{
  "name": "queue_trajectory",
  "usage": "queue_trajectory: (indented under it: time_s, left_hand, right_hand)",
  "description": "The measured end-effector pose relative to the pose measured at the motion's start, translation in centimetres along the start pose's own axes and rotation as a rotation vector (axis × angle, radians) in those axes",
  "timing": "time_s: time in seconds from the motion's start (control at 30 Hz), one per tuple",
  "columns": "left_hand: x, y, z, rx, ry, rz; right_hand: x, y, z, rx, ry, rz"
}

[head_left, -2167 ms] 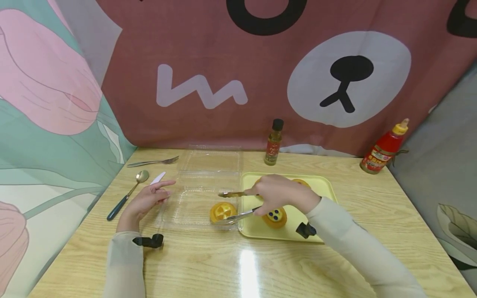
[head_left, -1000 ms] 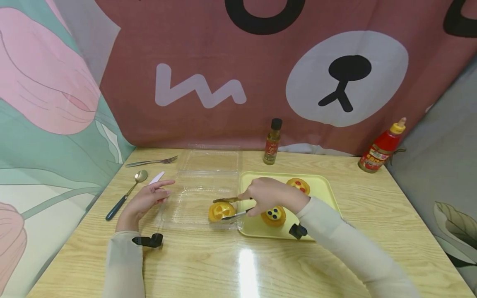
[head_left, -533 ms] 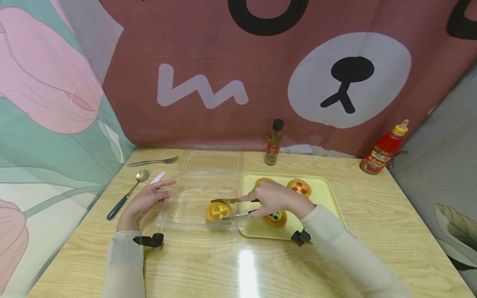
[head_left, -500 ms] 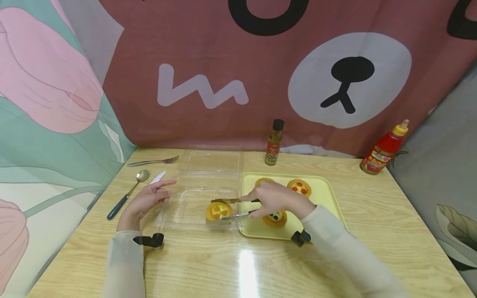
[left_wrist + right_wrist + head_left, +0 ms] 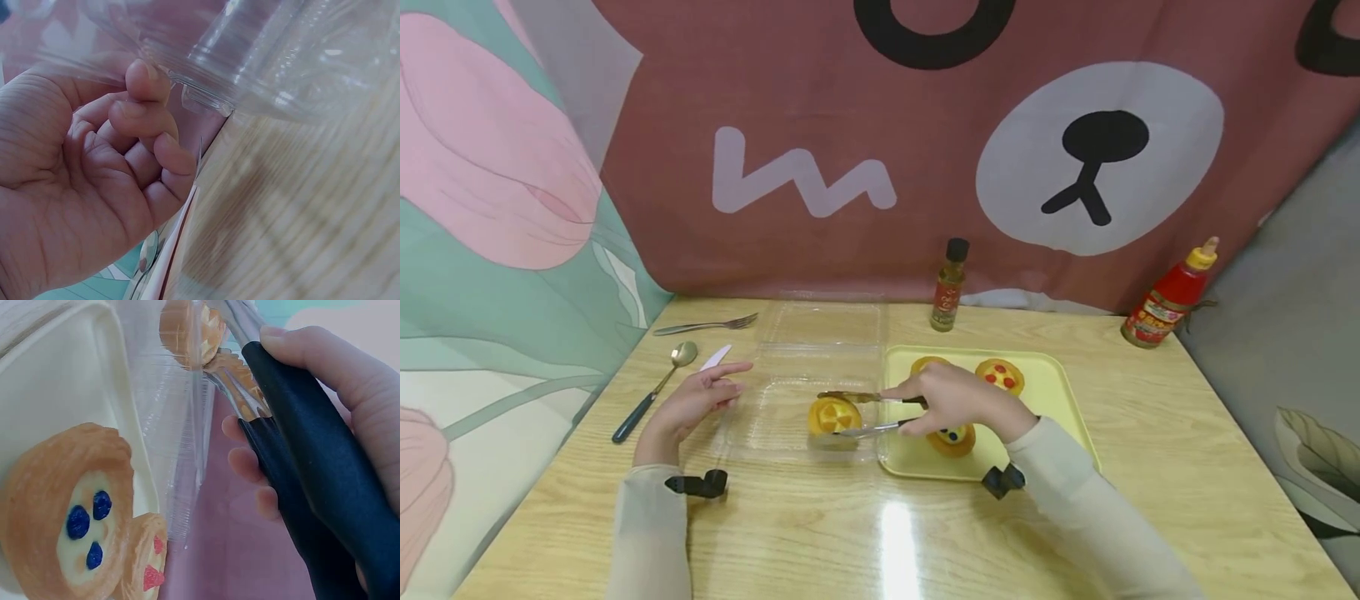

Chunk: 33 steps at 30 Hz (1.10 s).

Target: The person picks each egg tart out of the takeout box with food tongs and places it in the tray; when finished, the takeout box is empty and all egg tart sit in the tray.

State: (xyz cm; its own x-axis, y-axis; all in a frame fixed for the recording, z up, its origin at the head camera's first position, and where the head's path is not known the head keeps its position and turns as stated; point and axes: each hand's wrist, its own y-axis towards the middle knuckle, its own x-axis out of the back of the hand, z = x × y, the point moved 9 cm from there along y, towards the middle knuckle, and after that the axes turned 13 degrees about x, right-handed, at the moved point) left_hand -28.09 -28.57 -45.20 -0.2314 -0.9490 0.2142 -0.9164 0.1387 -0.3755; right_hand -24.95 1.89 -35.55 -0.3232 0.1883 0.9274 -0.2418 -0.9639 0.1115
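In the head view my left hand [image 5: 692, 408] is at the left rim of a clear plastic clamshell container [image 5: 775, 417]. Curled fingers [image 5: 147, 119] hold the rim in the left wrist view, part of the hand showing through the plastic. My right hand [image 5: 958, 400] grips food tongs [image 5: 306, 450] by their black handles. The metal tips stand on both sides of an egg tart with orange topping [image 5: 833, 414], inside the container's right half. Whether they press it I cannot tell. The hand and tongs partly cover a blueberry tart [image 5: 81, 512] on a yellow tray [image 5: 1037, 450].
A strawberry-topped tart [image 5: 1000, 377] and one half-hidden tart [image 5: 928, 364] also lie on the tray. Left are a fork [image 5: 707, 325], a spoon [image 5: 655, 392] and a knife [image 5: 717, 357]. Behind stand a small bottle [image 5: 949, 287] and a red sauce bottle [image 5: 1168, 296].
The orange-topped tart has shifted a little left within the container, and the tongs' tips have moved left with it. The left hand has stayed in place.
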Motion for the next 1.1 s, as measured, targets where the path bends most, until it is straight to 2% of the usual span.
queue_trajectory:
  time_s: [0.2, 0.4, 0.67, 0.87, 1.1]
  left_hand:
    - [0.0, -0.1, -0.7, -0.012, -0.011, 0.009]
    - [0.0, 0.1, -0.7, -0.001, -0.004, 0.005]
    - [0.0, 0.0, 0.2, 0.012, 0.017, -0.002]
    - [0.2, -0.1, 0.3, -0.001, 0.038, -0.011]
    - [0.1, 0.1, 0.1, -0.015, 0.034, 0.003]
  right_hand:
    - [1.0, -0.7, -0.3, -0.016, -0.015, -0.049]
    - [2.3, -2.7, -0.2, -0.023, -0.001, -0.122]
    - [3.5, -6.6, -0.6, -0.113, -0.048, -0.166]
    - [4.5, -9.9, -0.7, -0.110, -0.084, -0.223]
    - [6.0, -13.6, 0.2, -0.117, -0.168, -0.298]
